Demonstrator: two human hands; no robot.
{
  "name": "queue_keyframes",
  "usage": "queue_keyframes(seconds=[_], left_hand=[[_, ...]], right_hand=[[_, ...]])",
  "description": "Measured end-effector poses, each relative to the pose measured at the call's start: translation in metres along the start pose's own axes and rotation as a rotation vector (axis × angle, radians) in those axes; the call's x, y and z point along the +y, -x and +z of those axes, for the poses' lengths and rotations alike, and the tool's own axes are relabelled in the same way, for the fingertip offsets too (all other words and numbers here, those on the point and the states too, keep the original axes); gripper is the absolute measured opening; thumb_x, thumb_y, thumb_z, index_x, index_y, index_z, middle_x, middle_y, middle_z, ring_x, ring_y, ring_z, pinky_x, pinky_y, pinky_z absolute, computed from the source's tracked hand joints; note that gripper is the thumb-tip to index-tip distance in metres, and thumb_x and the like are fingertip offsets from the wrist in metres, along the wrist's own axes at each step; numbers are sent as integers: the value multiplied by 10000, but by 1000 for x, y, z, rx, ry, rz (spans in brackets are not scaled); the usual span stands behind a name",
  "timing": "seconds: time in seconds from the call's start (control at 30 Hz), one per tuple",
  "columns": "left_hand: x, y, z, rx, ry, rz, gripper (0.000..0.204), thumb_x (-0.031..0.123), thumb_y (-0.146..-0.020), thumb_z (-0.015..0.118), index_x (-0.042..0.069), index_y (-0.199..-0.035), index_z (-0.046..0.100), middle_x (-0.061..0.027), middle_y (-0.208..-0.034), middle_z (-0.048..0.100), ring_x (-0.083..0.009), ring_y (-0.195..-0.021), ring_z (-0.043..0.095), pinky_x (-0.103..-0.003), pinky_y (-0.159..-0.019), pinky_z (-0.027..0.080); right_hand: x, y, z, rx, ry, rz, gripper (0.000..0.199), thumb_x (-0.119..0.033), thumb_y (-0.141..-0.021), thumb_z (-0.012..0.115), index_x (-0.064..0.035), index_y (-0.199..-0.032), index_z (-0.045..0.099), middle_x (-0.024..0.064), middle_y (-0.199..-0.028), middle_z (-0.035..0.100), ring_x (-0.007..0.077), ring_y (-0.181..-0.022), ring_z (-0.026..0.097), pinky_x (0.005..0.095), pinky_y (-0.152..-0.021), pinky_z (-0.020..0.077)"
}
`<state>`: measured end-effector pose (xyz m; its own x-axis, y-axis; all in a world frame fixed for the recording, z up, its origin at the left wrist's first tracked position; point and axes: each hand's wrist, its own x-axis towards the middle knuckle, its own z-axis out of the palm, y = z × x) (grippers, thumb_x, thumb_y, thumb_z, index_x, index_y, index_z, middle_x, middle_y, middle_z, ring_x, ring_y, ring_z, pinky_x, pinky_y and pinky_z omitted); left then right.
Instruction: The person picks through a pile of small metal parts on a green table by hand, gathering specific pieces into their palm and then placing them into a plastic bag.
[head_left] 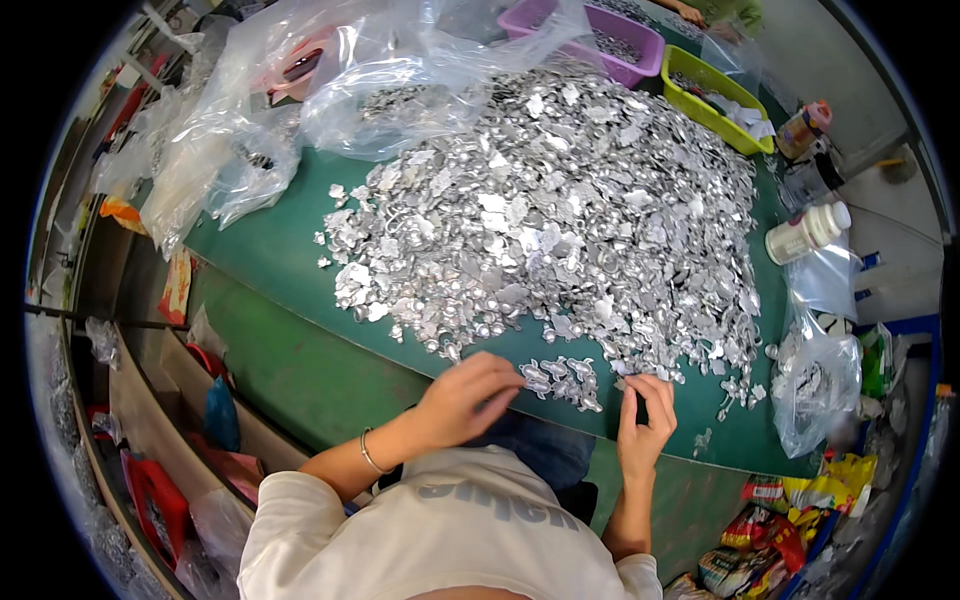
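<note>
A large heap of small silvery metal pieces (560, 210) covers much of the green table (290, 270). Close to the front edge, a small cluster of turtle-shaped metal pieces (562, 381) lies apart from the heap, between my two hands. My left hand (465, 400), with a bracelet at the wrist, has its bent fingertips at the cluster's left end; a gap shows between thumb and fingers. On the other side, my right hand (648, 415) pinches at the heap's lower edge, thumb and forefinger together; a tiny metal piece seems to be at their tips.
Clear plastic bags (390, 80) drape over the back left. A purple basin (640, 70) and a yellow-green basin (715, 115) stand behind the heap. At right are a white bottle (808, 233) and a filled plastic bag (818, 385). Another person's hand (690, 14) shows far back.
</note>
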<state>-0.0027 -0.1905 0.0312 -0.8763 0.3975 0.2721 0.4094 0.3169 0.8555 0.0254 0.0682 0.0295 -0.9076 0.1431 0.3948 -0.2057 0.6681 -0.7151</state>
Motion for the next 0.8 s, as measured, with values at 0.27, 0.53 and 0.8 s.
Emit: queue_keyframes(seconds=[0.27, 0.53, 0.8], left_hand=[[5, -1, 49, -44, -67, -39, 552, -85, -743, 674, 11, -1258, 497, -185, -1295, 467, -388, -1224, 456, -430, -1020, 397], [1, -8, 62, -92, -102, -5, 600, -181, -748, 479, 5, -1317, 453, -214, -1377, 415, -402, -1300, 400, -441, -1084, 328], [-23, -5, 86, 61, 233, 35, 561, 8, -939, 399, -21, -1468, 213, -216, -1528, 210, -328, -1417, 253, -443, -1166, 195]], right_hand=[[-10, 13, 12, -251, -121, -5, 504, -30, -731, 736, 0, -1209, 577, 173, -1200, 591, 361, -1141, 535, 422, -985, 419], [-4, 15, 37, -360, -130, -124, 750, -136, -695, 778, 1, -1350, 441, 190, -1412, 412, 378, -1327, 382, 439, -1095, 335], [15, 9, 64, -286, -142, -223, 769, -204, -556, 827, -39, -1234, 503, 154, -1129, 481, 366, -1140, 455, 430, -962, 403]])
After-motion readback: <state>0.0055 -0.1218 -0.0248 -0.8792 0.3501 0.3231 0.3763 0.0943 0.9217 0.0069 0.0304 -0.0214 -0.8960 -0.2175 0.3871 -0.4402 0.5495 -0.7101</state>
